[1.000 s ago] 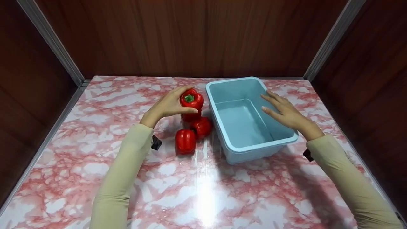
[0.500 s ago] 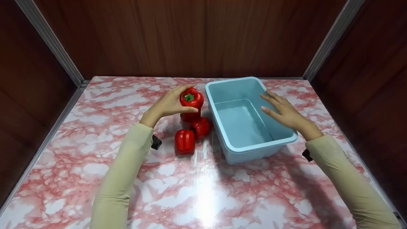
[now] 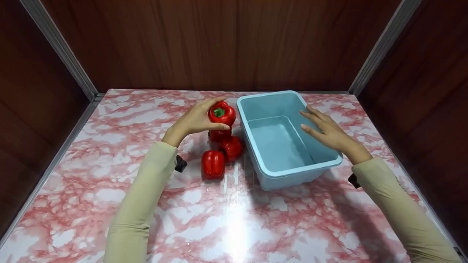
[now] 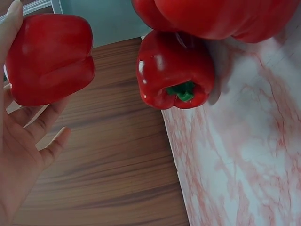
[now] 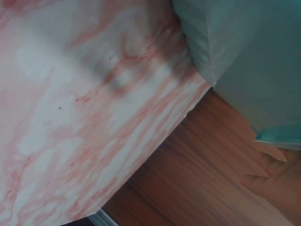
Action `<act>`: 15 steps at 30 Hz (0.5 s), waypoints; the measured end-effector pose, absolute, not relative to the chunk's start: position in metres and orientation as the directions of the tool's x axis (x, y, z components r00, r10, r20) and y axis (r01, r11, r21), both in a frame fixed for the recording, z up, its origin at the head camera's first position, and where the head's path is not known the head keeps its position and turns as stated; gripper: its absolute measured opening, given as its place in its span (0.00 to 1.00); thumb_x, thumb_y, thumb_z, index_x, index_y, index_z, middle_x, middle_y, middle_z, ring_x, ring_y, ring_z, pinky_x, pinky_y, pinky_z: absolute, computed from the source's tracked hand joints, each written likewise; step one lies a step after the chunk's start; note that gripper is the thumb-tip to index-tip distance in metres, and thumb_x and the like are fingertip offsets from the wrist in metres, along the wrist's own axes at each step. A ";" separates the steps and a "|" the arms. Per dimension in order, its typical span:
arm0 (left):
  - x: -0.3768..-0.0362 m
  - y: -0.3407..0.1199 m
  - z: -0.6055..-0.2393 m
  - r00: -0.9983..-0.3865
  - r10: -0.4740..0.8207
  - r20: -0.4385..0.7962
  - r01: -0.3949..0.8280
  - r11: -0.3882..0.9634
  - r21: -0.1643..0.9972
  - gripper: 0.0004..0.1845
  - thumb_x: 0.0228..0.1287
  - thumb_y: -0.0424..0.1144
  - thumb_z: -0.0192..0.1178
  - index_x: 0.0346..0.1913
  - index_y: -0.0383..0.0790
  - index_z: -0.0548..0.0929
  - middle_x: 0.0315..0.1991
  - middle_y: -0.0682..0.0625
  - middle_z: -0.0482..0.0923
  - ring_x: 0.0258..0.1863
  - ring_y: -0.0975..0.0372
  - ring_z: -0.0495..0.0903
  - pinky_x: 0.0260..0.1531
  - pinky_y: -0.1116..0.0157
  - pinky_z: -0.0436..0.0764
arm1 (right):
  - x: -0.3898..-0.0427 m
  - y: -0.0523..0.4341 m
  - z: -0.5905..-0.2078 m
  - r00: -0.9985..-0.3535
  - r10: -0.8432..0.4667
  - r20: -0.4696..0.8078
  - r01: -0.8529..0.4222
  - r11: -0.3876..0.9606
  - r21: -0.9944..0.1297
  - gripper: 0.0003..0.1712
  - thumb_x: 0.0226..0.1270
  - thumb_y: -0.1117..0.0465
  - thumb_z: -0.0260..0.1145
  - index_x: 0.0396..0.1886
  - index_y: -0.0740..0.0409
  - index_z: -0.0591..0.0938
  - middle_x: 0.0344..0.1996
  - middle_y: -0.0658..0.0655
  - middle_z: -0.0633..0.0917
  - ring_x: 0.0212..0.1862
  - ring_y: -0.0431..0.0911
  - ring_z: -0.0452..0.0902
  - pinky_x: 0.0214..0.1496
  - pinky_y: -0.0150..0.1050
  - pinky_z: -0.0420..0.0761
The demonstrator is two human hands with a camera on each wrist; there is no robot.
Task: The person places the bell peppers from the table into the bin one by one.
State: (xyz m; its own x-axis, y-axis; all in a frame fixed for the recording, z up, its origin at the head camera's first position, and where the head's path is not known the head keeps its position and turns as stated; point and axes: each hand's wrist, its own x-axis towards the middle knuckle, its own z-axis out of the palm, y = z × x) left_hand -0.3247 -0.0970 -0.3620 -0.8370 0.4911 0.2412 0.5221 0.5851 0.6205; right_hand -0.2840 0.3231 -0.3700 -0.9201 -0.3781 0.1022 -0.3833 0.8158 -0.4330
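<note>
My left hand [image 3: 199, 118] grips a red bell pepper [image 3: 222, 114] with a green stem, raised just above a small pile. In the left wrist view the held pepper [image 4: 49, 59] sits against my fingers [image 4: 28, 136]. Three more red peppers lie on the marble table: one under the hand [image 3: 219, 135], one beside the bin [image 3: 232, 147], one nearest me [image 3: 213, 164]. A light blue plastic bin [image 3: 299, 167] stands empty to the right of them. My right hand [image 3: 325, 128] rests with straight fingers on the bin's right rim.
The pink and white marble table [image 3: 234, 219] is walled by dark wood panels at the back and sides, with metal strips [image 3: 58, 47] in the corners. The right wrist view shows the bin wall [image 5: 244, 47] and the table edge [image 5: 155, 155].
</note>
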 end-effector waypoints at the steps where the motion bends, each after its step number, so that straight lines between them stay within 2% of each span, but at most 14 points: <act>1: -0.325 -0.097 -0.362 -0.836 0.491 0.244 0.523 0.581 0.623 0.47 0.38 0.70 0.64 0.67 0.65 0.61 0.63 0.57 0.66 0.60 0.61 0.67 0.50 0.58 0.78 | -0.284 0.323 -0.370 -0.921 -0.376 0.098 -0.380 0.818 -0.433 0.33 0.69 0.40 0.50 0.71 0.40 0.58 0.73 0.54 0.49 0.72 0.59 0.41 0.66 0.66 0.42; 8: -0.324 -0.095 -0.361 -0.836 0.484 0.259 0.525 0.566 0.636 0.46 0.38 0.69 0.65 0.65 0.72 0.60 0.63 0.60 0.66 0.60 0.63 0.67 0.49 0.60 0.78 | -0.282 0.324 -0.370 -0.927 -0.366 0.084 -0.365 0.822 -0.438 0.33 0.68 0.39 0.50 0.71 0.38 0.57 0.74 0.52 0.47 0.73 0.59 0.40 0.66 0.67 0.42; 15: -0.326 -0.094 -0.359 -0.827 0.491 0.276 0.544 0.570 0.616 0.45 0.39 0.68 0.66 0.66 0.66 0.62 0.62 0.57 0.67 0.58 0.63 0.67 0.49 0.59 0.78 | -0.283 0.322 -0.371 -0.916 -0.385 0.113 -0.393 0.807 -0.441 0.33 0.69 0.41 0.51 0.71 0.41 0.58 0.73 0.53 0.48 0.72 0.59 0.41 0.66 0.66 0.42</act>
State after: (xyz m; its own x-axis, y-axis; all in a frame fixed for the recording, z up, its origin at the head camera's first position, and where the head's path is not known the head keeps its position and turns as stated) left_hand -0.3261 -0.0938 -0.3586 -0.8266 0.4906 0.2758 0.5438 0.5698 0.6161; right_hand -0.2831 0.3225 -0.3705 -0.9160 -0.3848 0.1132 -0.3934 0.8069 -0.4405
